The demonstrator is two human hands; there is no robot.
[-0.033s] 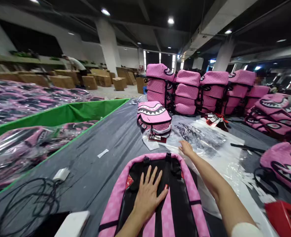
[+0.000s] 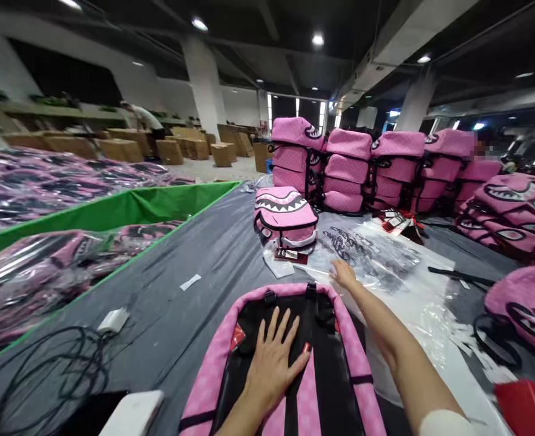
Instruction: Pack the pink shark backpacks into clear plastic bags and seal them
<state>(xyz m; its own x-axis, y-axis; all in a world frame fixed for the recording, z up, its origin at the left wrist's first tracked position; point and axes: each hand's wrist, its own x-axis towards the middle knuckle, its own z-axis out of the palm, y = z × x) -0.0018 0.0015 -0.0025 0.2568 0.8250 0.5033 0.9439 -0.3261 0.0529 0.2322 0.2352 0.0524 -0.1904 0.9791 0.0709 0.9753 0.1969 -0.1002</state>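
Note:
A pink and black backpack (image 2: 335,375) lies in front of me with its strap side up. My left hand (image 2: 272,357) rests flat on its black back panel, fingers spread. To the right, my right hand (image 2: 344,274) reaches to the near left edge of a pile of clear plastic bags (image 2: 385,260) with black print. Its fingers are drawn together at the film there, partly hidden by the hand itself. Just beyond the hands sits another pink backpack (image 2: 285,215) with a shark-mouth print, a dark red tag (image 2: 291,255) at its front.
Stacked pink backpacks (image 2: 347,169) line the table's far side. More backpacks (image 2: 528,303) and a red object (image 2: 528,406) are at right. A green-edged bin (image 2: 181,200) with bagged backpacks stands at left. Cables (image 2: 81,357) and a white box (image 2: 134,412) lie near left. A person (image 2: 144,121) bends over cartons.
The view has shifted slightly. My left hand stays flat on the backpack, and my right hand remains at the plastic bags with its fingers slightly more drawn in.

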